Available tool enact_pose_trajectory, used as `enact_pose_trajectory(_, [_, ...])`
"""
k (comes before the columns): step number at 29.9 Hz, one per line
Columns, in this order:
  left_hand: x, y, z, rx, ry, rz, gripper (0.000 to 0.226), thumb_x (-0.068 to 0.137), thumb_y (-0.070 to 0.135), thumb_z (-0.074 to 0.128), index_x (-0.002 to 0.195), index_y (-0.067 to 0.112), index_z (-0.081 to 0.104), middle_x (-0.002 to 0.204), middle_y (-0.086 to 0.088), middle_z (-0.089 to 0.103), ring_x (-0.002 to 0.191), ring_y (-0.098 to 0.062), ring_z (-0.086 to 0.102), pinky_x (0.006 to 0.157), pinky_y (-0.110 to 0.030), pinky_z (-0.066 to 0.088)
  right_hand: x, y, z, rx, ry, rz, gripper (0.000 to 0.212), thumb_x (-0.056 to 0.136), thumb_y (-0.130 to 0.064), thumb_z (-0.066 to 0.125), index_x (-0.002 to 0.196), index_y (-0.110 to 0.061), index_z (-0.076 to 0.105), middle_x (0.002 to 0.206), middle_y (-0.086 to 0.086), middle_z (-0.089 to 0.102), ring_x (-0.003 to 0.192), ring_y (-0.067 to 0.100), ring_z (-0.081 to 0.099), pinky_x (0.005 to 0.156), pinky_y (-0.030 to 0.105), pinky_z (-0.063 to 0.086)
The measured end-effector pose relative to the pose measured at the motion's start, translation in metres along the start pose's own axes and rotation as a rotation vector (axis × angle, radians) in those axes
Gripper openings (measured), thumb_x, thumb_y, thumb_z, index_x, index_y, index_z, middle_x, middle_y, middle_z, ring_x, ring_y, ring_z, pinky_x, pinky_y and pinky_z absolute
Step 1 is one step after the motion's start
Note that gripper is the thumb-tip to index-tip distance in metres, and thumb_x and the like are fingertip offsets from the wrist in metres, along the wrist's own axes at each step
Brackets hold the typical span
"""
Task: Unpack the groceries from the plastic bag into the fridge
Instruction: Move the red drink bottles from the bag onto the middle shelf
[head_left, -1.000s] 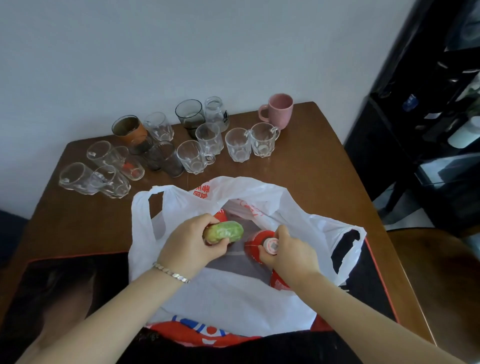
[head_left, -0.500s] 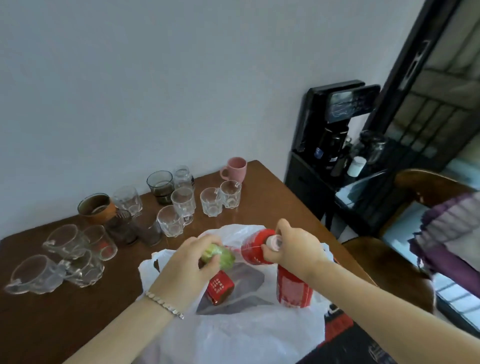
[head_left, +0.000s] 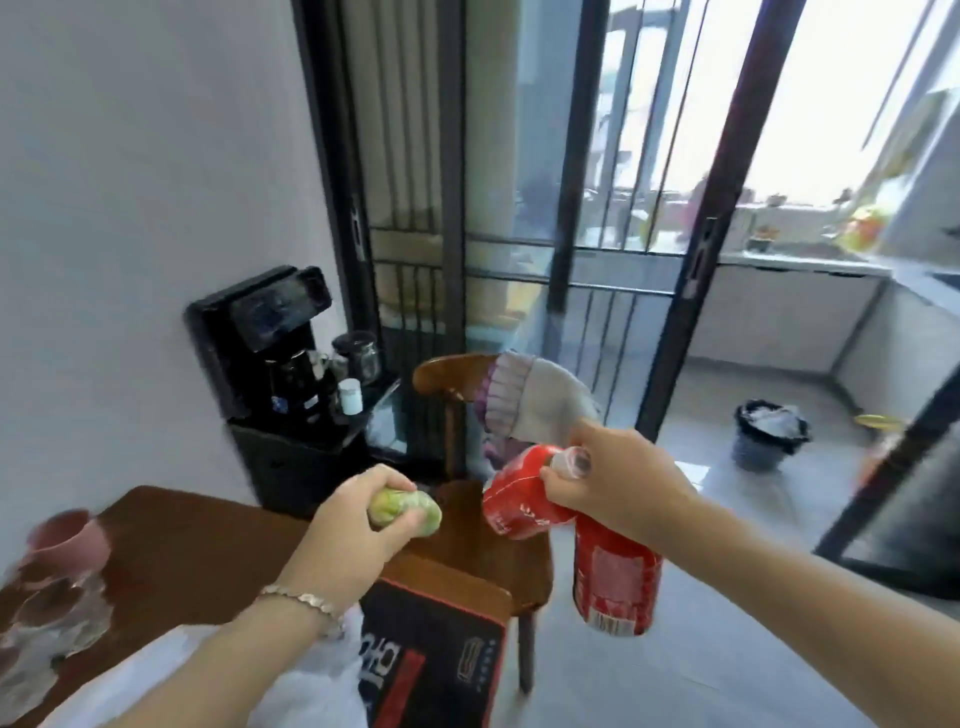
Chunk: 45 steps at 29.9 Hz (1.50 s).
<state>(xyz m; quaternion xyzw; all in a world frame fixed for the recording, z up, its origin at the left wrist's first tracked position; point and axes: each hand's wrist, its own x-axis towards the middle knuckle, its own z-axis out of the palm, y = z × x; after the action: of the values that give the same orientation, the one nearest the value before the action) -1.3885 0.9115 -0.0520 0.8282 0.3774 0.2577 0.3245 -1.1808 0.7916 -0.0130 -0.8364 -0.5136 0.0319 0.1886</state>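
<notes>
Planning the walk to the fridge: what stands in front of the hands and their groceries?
The fridge itself is not clearly in view. A wooden chair draped with cloth stands directly ahead of the left hand holding a green wrapped item, beside the right hand's red bottles.

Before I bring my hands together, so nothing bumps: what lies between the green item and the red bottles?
Nothing at hand height in the head view: green item, red bottles; only the wooden chair seat below.

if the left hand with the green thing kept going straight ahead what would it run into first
Probably the brown wooden chair beyond the dark wooden table; its seat and backrest lie just ahead of the left hand holding the green wrapped vegetable, though depth is unclear.
</notes>
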Motion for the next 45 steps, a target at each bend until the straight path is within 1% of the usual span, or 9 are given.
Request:
enact_pose_trajectory(4, [0.045, 0.105, 0.114, -0.052, -0.204, 0.199, 0.010, 0.083, 0.029, 0.066, 0.090, 0.028, 0.059, 0.089, 0.008, 0.060, 0.081, -0.002, 0.055, 0.063, -0.010, 0.039, -0.045, 0.137, -0.069, -0.080, 0.137, 0.262, 0.037, 0.083, -0.047, 0.055, 0.099, -0.013, 0.054, 0.092, 0.007, 0.065, 0.078, 0.024, 0.058, 0.064, 0.028, 0.044])
enact_pose_trajectory(7, [0.064, 0.199, 0.216, -0.116, -0.357, 0.307, 0.014, 0.082, 0.027, 0.068, 0.093, 0.024, 0.060, 0.087, 0.006, 0.062, 0.074, -0.001, 0.056, 0.063, -0.010, 0.044, -0.090, 0.245, -0.120, -0.116, 0.230, 0.419, 0.029, 0.081, -0.042, 0.055, 0.082, -0.014, 0.049, 0.083, 0.007, 0.061, 0.074, 0.025, 0.055, 0.063, 0.029, 0.040])
enact_pose_trajectory(16, [0.065, 0.474, 0.477, -0.331, -0.644, 0.517, 0.029, 0.075, 0.019, 0.074, 0.063, 0.042, 0.062, 0.066, 0.010, 0.061, 0.054, -0.008, 0.054, 0.057, -0.024, 0.048, -0.232, 0.501, -0.271, -0.230, 0.439, 0.800, 0.023, 0.079, -0.035, 0.058, 0.076, -0.015, 0.046, 0.077, 0.001, 0.059, 0.079, 0.025, 0.059, 0.061, 0.028, 0.036])
enact_pose_trajectory(20, [0.061, 0.572, 0.562, -0.324, -0.741, 0.655, 0.016, 0.076, 0.032, 0.072, 0.070, 0.040, 0.060, 0.070, 0.008, 0.063, 0.058, -0.009, 0.055, 0.057, -0.016, 0.045, -0.278, 0.579, -0.326, -0.280, 0.526, 1.007, 0.025, 0.076, -0.036, 0.060, 0.068, -0.020, 0.043, 0.074, -0.004, 0.055, 0.071, 0.021, 0.049, 0.057, 0.028, 0.033])
enact_pose_trajectory(22, [0.064, 0.618, 0.603, -0.349, -0.787, 0.709, 0.011, 0.073, 0.038, 0.072, 0.073, 0.042, 0.061, 0.073, 0.008, 0.067, 0.067, -0.015, 0.061, 0.068, -0.027, 0.050, -0.295, 0.617, -0.351, -0.293, 0.566, 1.086, 0.024, 0.076, -0.037, 0.060, 0.071, -0.019, 0.046, 0.076, -0.004, 0.056, 0.071, 0.021, 0.050, 0.060, 0.028, 0.034])
enact_pose_trajectory(28, [0.074, 0.762, 0.721, -0.527, -0.989, 0.806, 0.009, 0.082, 0.017, 0.069, 0.081, 0.024, 0.062, 0.066, 0.000, 0.063, 0.039, -0.002, 0.055, 0.044, -0.019, 0.048, -0.328, 0.723, -0.424, -0.342, 0.723, 1.230, 0.026, 0.075, -0.039, 0.065, 0.080, -0.016, 0.056, 0.084, -0.001, 0.062, 0.078, 0.019, 0.058, 0.068, 0.030, 0.045])
enact_pose_trajectory(35, [0.074, 0.935, 0.849, -0.588, -1.125, 0.986, 0.010, 0.081, 0.021, 0.069, 0.083, 0.028, 0.062, 0.080, -0.004, 0.066, 0.058, -0.014, 0.057, 0.056, -0.026, 0.053, -0.361, 0.830, -0.526, -0.429, 0.894, 1.423, 0.021, 0.077, -0.038, 0.064, 0.081, -0.019, 0.055, 0.080, -0.005, 0.061, 0.074, 0.014, 0.059, 0.061, 0.026, 0.043])
enact_pose_trajectory(40, [0.047, 1.029, 0.920, -0.570, -1.127, 1.170, 0.009, 0.084, 0.025, 0.065, 0.093, 0.027, 0.062, 0.085, 0.000, 0.065, 0.065, -0.018, 0.062, 0.058, -0.025, 0.054, -0.394, 0.899, -0.587, -0.513, 0.944, 1.500, 0.023, 0.079, -0.039, 0.065, 0.089, -0.019, 0.058, 0.082, -0.005, 0.062, 0.073, 0.012, 0.060, 0.063, 0.027, 0.046])
enact_pose_trajectory(45, [0.018, 1.118, 0.985, -0.605, -1.080, 1.305, 0.007, 0.086, 0.026, 0.063, 0.093, 0.027, 0.061, 0.088, 0.005, 0.061, 0.068, -0.005, 0.056, 0.057, -0.012, 0.044, -0.433, 0.981, -0.661, -0.593, 1.032, 1.488, 0.024, 0.078, -0.039, 0.067, 0.091, -0.022, 0.057, 0.088, -0.002, 0.062, 0.077, 0.016, 0.059, 0.065, 0.029, 0.046])
